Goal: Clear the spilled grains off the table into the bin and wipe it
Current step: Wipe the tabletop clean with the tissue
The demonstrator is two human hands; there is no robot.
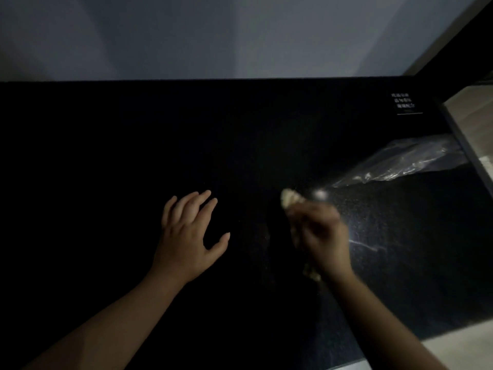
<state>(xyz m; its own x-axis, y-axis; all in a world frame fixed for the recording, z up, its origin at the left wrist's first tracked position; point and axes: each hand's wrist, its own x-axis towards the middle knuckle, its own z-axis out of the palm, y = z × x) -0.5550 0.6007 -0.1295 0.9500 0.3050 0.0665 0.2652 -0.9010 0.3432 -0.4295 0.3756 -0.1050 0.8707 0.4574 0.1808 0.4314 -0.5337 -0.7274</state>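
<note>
Item: pale cloth (290, 199), bunched, showing just past my right fingers and again in a small scrap below my wrist; it is lying against the black table (106, 156), right of centre and near the front. I am clenching it in my right hand (321, 236), knuckles up; the hand is blurring in the frame.

Item: grains (262, 244), a faint, thin scatter of specks sitting on the tabletop between my two hands; too dim to make out further.

Item: my left hand (189, 233), released and holding nothing, fingers spreading, palm facing down over the table left of the cloth; I cannot tell whether it is touching the surface.

Item: clear plastic bag (405, 164), crumpled, lying on the table beyond my right hand, reaching toward the right edge.

Item: small label with white print (403, 101), sitting at the far right corner of the table, unreadable.

Item: grey wall (240, 36), standing behind the table's far edge.
</note>
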